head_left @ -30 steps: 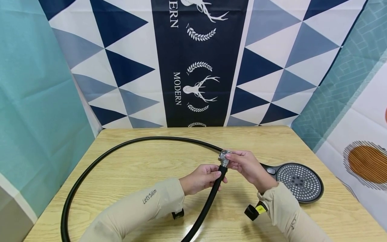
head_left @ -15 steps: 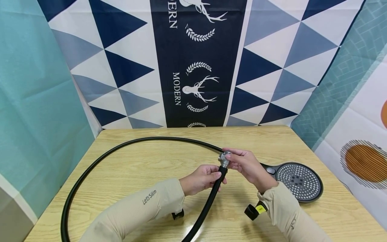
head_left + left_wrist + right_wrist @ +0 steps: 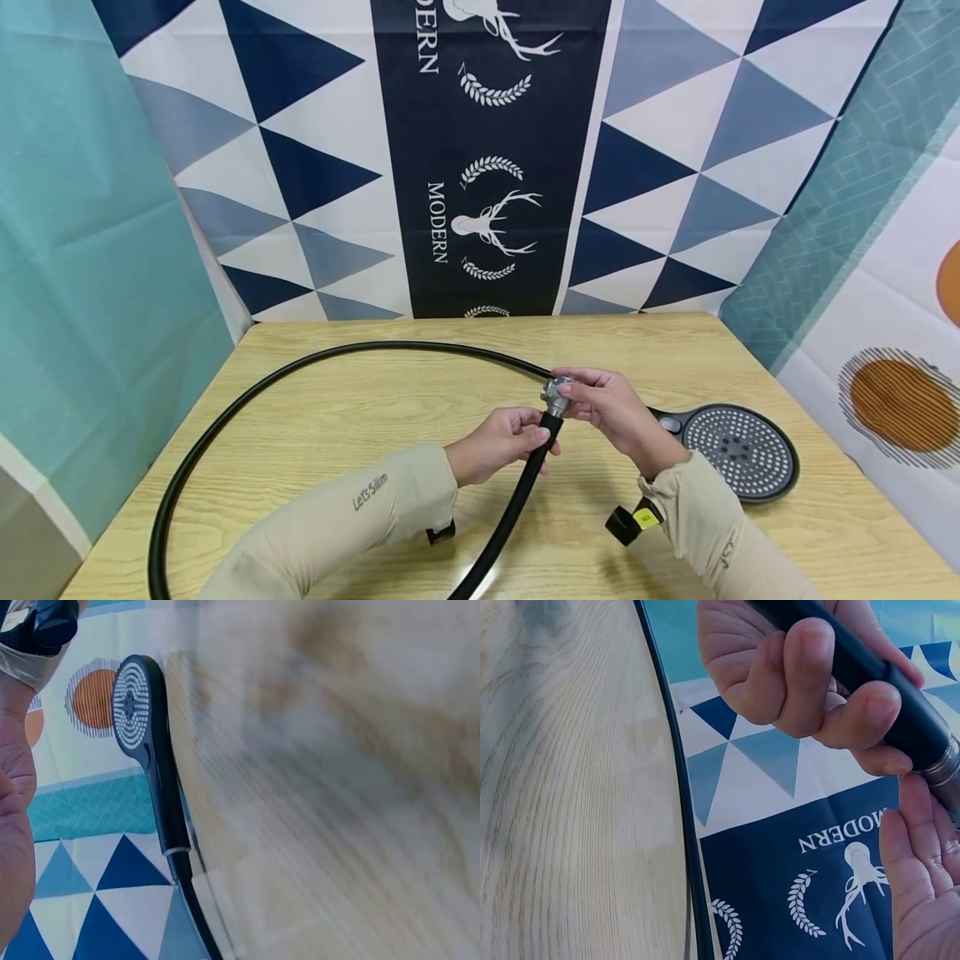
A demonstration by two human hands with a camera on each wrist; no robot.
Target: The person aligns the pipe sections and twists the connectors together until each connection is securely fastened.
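Note:
Above the table's middle, in the head view, my left hand (image 3: 498, 442) holds the black shower hose (image 3: 517, 500) close below its end. My right hand (image 3: 611, 408) pinches a silver metal connector (image 3: 553, 396) at that hose end, thumb on its near side. In the right wrist view, fingers of the left hand (image 3: 802, 675) curl round the thick hose end (image 3: 922, 727), and the right fingers touch the metal part beside it. A dark shower head (image 3: 741, 450) lies face up right of my right hand, its handle partly hidden by that arm.
The hose makes a wide loop (image 3: 345, 347) over the left and back of the wooden table (image 3: 360, 408). Patterned cloth (image 3: 322, 167) hangs behind the table and along both sides. A black wrist mount with a yellow tag (image 3: 647, 517) shows under the right sleeve.
Both hands keep their hold on the hose and the metal connector. The right fingers have lifted and shifted very slightly over the connector.

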